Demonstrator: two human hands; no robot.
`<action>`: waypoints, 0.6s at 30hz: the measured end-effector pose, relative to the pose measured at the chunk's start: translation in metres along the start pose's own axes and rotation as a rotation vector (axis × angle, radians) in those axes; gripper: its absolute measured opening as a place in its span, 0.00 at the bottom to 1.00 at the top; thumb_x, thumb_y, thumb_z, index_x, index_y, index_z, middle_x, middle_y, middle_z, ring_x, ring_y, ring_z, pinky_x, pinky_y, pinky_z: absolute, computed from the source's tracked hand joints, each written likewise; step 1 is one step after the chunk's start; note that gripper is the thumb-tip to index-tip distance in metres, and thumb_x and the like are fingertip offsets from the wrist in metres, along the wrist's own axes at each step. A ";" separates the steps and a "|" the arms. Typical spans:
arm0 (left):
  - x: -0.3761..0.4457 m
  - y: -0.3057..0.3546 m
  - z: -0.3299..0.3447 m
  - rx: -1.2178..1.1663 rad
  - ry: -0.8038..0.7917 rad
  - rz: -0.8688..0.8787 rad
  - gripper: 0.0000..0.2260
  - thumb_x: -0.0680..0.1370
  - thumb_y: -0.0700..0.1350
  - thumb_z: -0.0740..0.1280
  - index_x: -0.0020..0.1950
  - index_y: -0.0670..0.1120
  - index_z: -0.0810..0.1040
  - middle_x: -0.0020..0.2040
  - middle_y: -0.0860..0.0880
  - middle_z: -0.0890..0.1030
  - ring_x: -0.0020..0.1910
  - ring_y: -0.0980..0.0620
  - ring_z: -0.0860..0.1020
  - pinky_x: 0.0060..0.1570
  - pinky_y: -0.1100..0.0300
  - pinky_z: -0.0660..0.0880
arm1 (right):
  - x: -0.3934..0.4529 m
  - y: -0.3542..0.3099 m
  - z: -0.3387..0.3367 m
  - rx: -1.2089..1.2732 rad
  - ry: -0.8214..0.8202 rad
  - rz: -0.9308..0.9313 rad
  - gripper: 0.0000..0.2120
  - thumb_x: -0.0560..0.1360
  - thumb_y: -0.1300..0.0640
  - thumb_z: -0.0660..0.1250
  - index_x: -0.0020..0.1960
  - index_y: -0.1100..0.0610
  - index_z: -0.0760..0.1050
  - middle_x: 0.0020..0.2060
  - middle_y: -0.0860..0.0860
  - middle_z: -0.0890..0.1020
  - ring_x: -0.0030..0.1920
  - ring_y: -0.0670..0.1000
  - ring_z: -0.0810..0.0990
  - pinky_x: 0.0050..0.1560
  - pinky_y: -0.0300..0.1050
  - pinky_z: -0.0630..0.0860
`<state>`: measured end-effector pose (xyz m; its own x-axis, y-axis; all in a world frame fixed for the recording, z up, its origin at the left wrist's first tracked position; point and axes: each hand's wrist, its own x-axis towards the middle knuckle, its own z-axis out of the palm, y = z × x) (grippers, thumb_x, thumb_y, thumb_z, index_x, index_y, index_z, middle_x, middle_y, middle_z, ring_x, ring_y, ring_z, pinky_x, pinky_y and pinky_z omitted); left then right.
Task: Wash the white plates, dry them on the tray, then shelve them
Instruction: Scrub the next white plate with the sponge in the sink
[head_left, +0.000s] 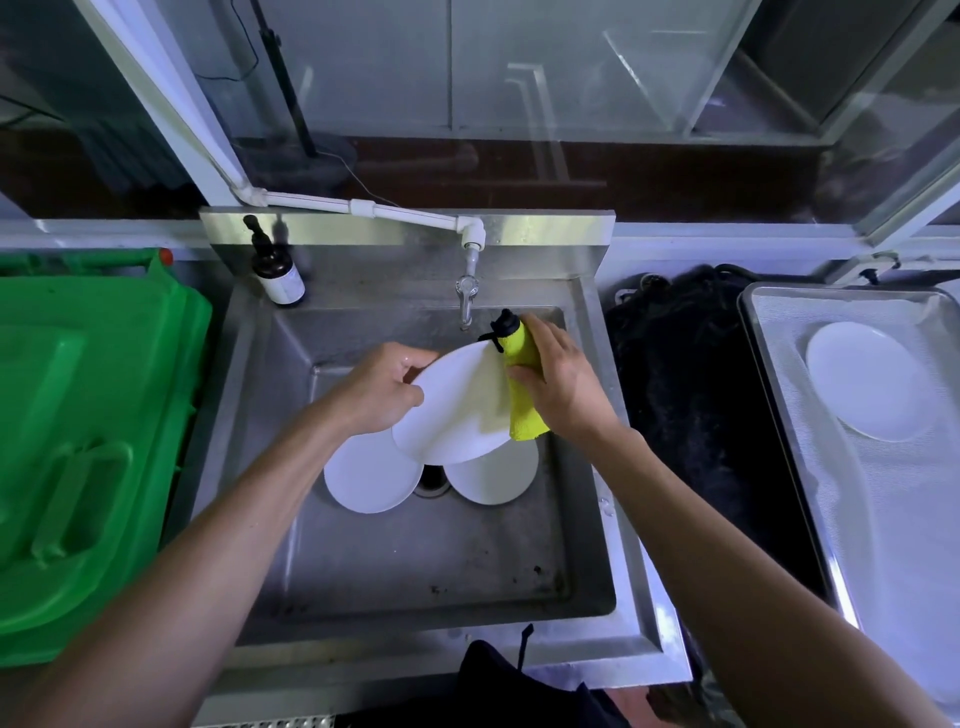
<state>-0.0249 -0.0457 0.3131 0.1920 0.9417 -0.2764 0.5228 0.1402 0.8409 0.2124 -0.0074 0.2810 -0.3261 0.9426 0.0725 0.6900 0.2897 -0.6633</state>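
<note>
1. Nearest, two round white plates lie flat on the floor of the stainless steel sink (363, 587), the left plate (371, 475) and the right plate (496, 475) on either side of the drain, both partly under the plate held above them
2. Above them, the left hand (382, 389) grips the left rim of a third round white plate (457, 405), fingers curled over the edge; the plate is tilted over the basin
3. The right hand (556, 379) is closed round a folded yellow-green cloth (522, 384), which lies against the plate's right edge. The cloth's long axis runs from near the tap down towards the viewer, so the plate's face lies just left of this hand, which is the nearer one for wiping, I judge
4. Behind, the metal tap (466, 293) hangs just above the cloth's top; I cannot tell whether water is running
5. Farther right, a metal tray (779, 364) on the surface holds one more white plate (870, 379), seemingly washed and drying
</note>
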 end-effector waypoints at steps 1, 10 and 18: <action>0.000 0.001 0.000 0.013 -0.002 -0.003 0.27 0.72 0.24 0.62 0.49 0.57 0.83 0.32 0.65 0.80 0.32 0.67 0.75 0.34 0.74 0.68 | -0.002 0.000 0.002 -0.020 0.019 0.005 0.27 0.78 0.61 0.69 0.75 0.61 0.67 0.65 0.59 0.75 0.65 0.61 0.72 0.67 0.53 0.68; -0.002 -0.017 0.015 -0.032 0.070 0.037 0.30 0.72 0.27 0.60 0.45 0.64 0.84 0.37 0.60 0.81 0.38 0.60 0.75 0.39 0.63 0.68 | -0.018 -0.008 0.010 -0.121 0.210 -0.081 0.22 0.68 0.65 0.61 0.63 0.64 0.72 0.50 0.60 0.77 0.49 0.65 0.75 0.51 0.61 0.74; -0.015 -0.025 0.044 -0.447 0.242 -0.031 0.24 0.76 0.30 0.65 0.53 0.59 0.85 0.48 0.62 0.85 0.47 0.64 0.81 0.45 0.71 0.73 | -0.019 -0.006 -0.004 -0.182 0.324 -0.153 0.23 0.68 0.66 0.57 0.62 0.66 0.74 0.48 0.61 0.76 0.47 0.64 0.74 0.50 0.61 0.73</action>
<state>-0.0039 -0.0765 0.2757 -0.0436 0.9715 -0.2328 0.1083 0.2363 0.9656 0.2174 -0.0265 0.2868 -0.2332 0.8815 0.4106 0.7622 0.4279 -0.4858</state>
